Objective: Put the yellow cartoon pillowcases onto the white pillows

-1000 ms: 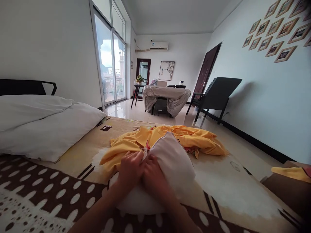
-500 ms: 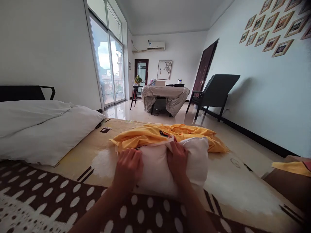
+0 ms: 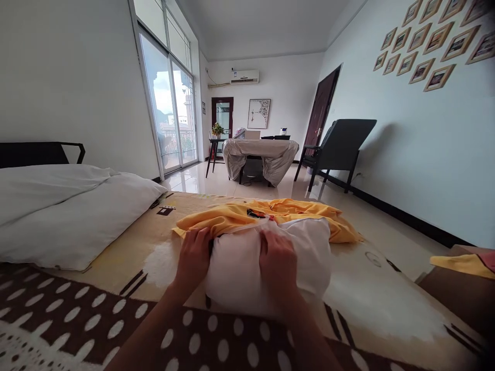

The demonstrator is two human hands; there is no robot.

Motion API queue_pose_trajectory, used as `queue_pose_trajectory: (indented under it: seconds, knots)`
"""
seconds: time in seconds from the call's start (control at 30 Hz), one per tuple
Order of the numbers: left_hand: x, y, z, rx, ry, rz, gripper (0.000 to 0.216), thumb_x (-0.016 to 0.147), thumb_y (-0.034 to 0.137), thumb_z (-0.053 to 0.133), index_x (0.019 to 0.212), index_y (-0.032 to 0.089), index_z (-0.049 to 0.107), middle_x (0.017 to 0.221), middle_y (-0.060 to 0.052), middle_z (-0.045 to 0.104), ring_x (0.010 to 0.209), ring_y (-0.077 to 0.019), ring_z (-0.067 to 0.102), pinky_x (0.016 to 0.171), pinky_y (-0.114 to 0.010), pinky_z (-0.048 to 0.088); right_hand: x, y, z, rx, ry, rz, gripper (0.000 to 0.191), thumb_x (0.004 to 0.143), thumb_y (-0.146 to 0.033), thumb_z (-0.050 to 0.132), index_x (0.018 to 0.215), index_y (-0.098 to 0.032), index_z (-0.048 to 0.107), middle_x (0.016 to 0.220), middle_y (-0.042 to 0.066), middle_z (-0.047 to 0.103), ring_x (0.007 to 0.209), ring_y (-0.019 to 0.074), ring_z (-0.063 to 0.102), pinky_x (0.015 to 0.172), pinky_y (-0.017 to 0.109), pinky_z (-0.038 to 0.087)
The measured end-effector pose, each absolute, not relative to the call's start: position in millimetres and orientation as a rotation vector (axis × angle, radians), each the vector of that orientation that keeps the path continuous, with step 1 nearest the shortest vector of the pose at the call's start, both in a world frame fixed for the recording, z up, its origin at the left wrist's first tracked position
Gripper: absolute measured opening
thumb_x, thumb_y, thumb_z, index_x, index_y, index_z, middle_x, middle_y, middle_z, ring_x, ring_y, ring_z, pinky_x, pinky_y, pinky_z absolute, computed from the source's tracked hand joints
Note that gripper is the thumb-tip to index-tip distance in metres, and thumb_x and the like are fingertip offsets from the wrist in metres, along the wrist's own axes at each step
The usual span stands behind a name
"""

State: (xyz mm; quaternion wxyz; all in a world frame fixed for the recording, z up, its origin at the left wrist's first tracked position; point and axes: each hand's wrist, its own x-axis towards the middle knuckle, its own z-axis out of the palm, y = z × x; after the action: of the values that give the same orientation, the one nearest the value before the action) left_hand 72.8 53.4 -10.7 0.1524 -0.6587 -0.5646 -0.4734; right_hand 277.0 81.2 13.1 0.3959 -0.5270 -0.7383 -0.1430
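Note:
A white pillow (image 3: 235,273) lies on the patterned bed cover (image 3: 371,299) in front of me, with a dent down its middle. Against its far side a crumpled yellow cloth (image 3: 224,216) is bunched, showing a small dark and red print and a pale edge. My left hand (image 3: 194,256) is closed at the pillow's left far corner, fingers curled over the yellow cloth's near edge. Closed on the middle of the pillow's far edge is my right hand (image 3: 277,257), beside the cloth's pale edge. Both sets of fingertips are partly hidden.
A large white pillow or quilt (image 3: 77,216) lies on the left. At the right edge, a brown box (image 3: 456,288) has yellow fabric on it. Beyond the bed stand a covered table (image 3: 259,147) and a dark chair (image 3: 340,147). Brown spotted fabric (image 3: 154,314) lies nearest me.
My left hand has moved left and slightly away from me, to the yellow cloth's edge. My right hand has shifted slightly left along the pillow. The pillow's left part is more exposed.

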Motion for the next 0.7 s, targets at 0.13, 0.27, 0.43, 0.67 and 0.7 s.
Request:
queue_pose_trajectory:
  seconds: [0.13, 0.27, 0.43, 0.67, 0.7]
  knots:
    - [77.7, 53.7, -21.5, -1.826, -1.46, -1.265, 0.022, 0.094, 0.015, 0.036, 0.101, 0.018, 0.056, 0.088, -0.007, 0.061, 0.086, -0.0195, 0.054, 0.08, -0.034, 0.047, 260.3, 28.6, 25.8, -1.393, -2.089, -0.428, 0.024, 0.087, -0.018, 0.047, 0.103, -0.013, 0.065, 0.103, 0.017, 0.067, 0.084, 0.0262, 0.062, 0.074, 0.037, 0.042]
    - [80.5, 52.3, -29.8, -1.786, -1.331, -1.29, 0.016, 0.092, 0.013, 0.041, 0.098, 0.018, 0.055, 0.082, -0.005, 0.061, 0.08, -0.017, 0.055, 0.075, -0.029, 0.047, 245.6, 3.1, 19.5, -1.359, -2.184, -0.519, 0.04, 0.082, -0.024, 0.056, 0.119, -0.008, 0.059, 0.127, 0.024, 0.056, 0.112, 0.0365, 0.054, 0.084, 0.047, 0.041]
    - [81.5, 49.2, -30.4, -1.76, -1.248, -1.277, 0.015, 0.09, 0.011, 0.044, 0.088, 0.018, 0.057, 0.074, -0.005, 0.062, 0.072, -0.0159, 0.055, 0.07, -0.028, 0.045, 235.5, 5.4, 13.6, -1.285, -2.157, -0.554, 0.043, 0.084, -0.018, 0.052, 0.126, -0.013, 0.055, 0.129, 0.02, 0.054, 0.115, 0.0337, 0.049, 0.092, 0.049, 0.035]
    - [77.7, 50.1, -25.3, -1.846, -1.465, -1.053, 0.03, 0.091, 0.02, 0.041, 0.111, 0.015, 0.063, 0.073, -0.005, 0.066, 0.068, -0.0166, 0.059, 0.071, -0.032, 0.039, 225.3, 0.6, 2.7, -1.181, -2.15, -0.514, 0.037, 0.082, -0.013, 0.05, 0.117, -0.019, 0.062, 0.112, 0.013, 0.062, 0.096, 0.0272, 0.052, 0.084, 0.046, 0.036]
    - [77.9, 50.1, -24.2, -1.825, -1.507, -1.002, 0.033, 0.089, 0.021, 0.043, 0.115, 0.015, 0.062, 0.076, -0.006, 0.065, 0.071, -0.0186, 0.058, 0.071, -0.033, 0.038, 224.5, 0.9, 0.8, -1.187, -2.156, -0.507, 0.038, 0.083, -0.013, 0.05, 0.118, -0.019, 0.062, 0.113, 0.012, 0.061, 0.097, 0.0273, 0.052, 0.084, 0.047, 0.036]
